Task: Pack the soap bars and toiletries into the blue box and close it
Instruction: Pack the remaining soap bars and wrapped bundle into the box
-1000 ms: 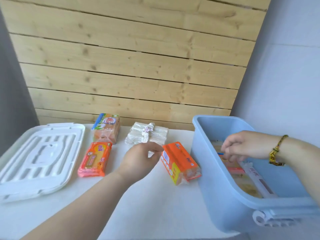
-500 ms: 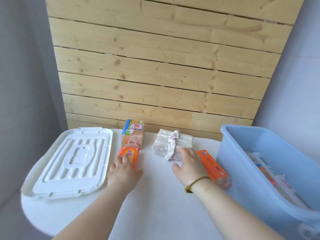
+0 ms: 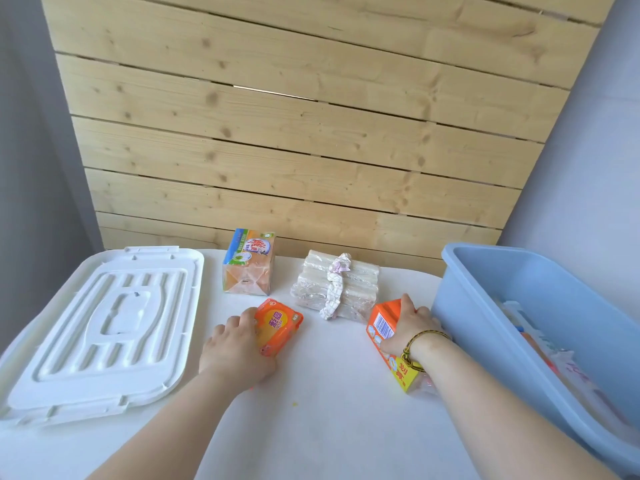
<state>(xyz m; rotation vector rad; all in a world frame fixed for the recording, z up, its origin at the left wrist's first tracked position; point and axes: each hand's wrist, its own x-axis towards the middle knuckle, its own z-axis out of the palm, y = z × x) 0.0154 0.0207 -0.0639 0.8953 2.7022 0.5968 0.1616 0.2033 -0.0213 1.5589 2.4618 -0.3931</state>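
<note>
Head view: four soap items are counted on the white table [image 3: 329,427], all outside the blue box [image 3: 485,317]. A flat orange soap bar [image 3: 278,329] is gripped at its near end by the left hand [image 3: 235,351], fingers curled round its left edge. An orange-and-yellow soap pack [image 3: 384,327] is clasped from above by the right hand [image 3: 412,327], just beside the box's left wall; a bracelet [image 3: 420,344] is worn at that wrist. Behind them, one boxed soap pack [image 3: 249,263] is stood upright, and one clear-wrapped bundle [image 3: 336,291], tied with a cloth strip, is laid to its right. The box is left open at the right, cut off by the frame edge; toiletries inside it are seen only in part and cannot be counted. One white lid [image 3: 104,327] is laid flat at the left, well apart from the box.
</note>
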